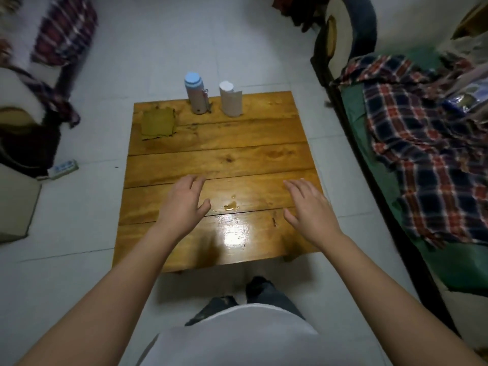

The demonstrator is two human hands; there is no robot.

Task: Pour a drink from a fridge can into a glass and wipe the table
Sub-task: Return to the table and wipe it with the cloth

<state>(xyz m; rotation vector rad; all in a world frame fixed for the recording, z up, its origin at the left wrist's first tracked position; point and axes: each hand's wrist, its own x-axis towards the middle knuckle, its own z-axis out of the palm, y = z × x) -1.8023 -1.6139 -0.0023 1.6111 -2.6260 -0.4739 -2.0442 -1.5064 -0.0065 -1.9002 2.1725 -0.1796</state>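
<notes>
A low wooden table (219, 159) stands in front of me. My left hand (184, 204) and my right hand (307, 204) hover over its near half, palms down, fingers spread, holding nothing. Between them a small amber puddle (230, 206) lies on the wood, with a smaller drop just beyond it. At the far edge stand a grey bottle with a light blue cap (196, 93) and a beige cylinder with a white top (230, 100). A flat olive-yellow cloth (158, 124) lies at the far left corner. No can or glass is in view.
A bed with a green sheet (454, 262) and a plaid blanket (427, 154) runs along the right. A power strip (63, 169) lies on the white tiled floor at left, near a box (15, 204) and dark clutter. My legs are below the table's near edge.
</notes>
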